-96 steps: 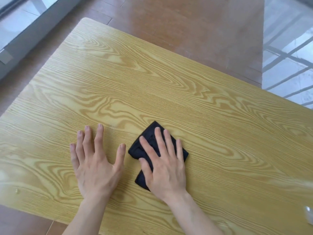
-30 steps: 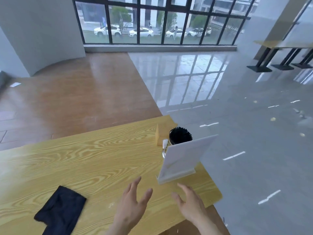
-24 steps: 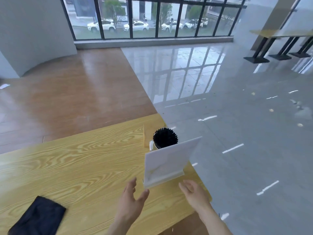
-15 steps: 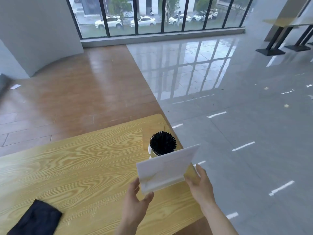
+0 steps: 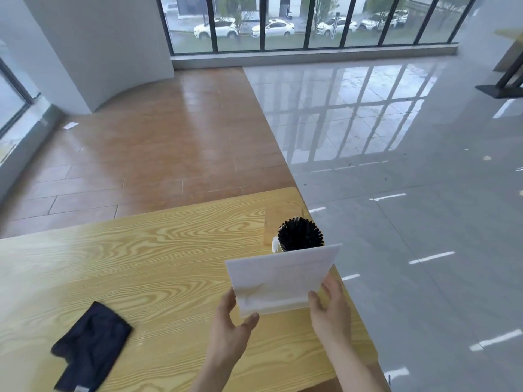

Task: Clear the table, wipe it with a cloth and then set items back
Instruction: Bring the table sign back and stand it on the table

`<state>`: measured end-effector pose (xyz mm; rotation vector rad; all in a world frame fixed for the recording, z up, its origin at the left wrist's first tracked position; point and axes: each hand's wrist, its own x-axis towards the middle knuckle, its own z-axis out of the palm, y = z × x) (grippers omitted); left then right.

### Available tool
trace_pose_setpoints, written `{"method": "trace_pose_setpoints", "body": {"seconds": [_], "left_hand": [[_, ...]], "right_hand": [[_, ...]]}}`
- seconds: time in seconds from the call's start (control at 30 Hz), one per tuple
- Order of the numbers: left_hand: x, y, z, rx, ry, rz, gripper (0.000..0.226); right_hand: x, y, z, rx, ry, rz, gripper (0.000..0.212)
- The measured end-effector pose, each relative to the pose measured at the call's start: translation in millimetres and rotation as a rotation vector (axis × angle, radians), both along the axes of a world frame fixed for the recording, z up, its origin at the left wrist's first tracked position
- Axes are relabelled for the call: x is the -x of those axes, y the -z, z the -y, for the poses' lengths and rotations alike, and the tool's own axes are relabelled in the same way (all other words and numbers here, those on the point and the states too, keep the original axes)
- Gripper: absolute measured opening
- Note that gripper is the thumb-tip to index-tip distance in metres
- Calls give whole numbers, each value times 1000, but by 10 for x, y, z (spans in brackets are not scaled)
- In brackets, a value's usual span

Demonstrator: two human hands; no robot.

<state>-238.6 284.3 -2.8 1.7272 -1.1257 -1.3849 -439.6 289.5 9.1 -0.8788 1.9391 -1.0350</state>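
Table carries the dark cloth at near left. We hold the white sign stand near its right edge, left hand and right hand fingers clamped on its lower corners.

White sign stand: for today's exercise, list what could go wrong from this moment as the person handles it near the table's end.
1. The white sign stand is gripped only at its lower corners by the left hand and right hand; it could slip.
2. The holder of black sticks stands just behind it, near the table corner; a swing could likely knock it off.
3. The dark cloth lies on the table and may get forgotten.
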Motion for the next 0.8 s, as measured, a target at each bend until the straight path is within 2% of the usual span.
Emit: {"method": "trace_pose_setpoints", "body": {"seconds": [0.17, 0.37, 0.8], "left_hand": [[-602, -112, 108, 35, -82, 39, 70], [-1597, -309, 337, 68, -158, 44, 71], [-4848, -578, 704, 181, -364, 41, 83]], "right_hand": [[-596, -126, 119, 25, -58, -87, 40], [-1480, -260, 473, 102, -214, -157, 45], [-4683, -477, 1249, 170, -416, -108, 36]]}}
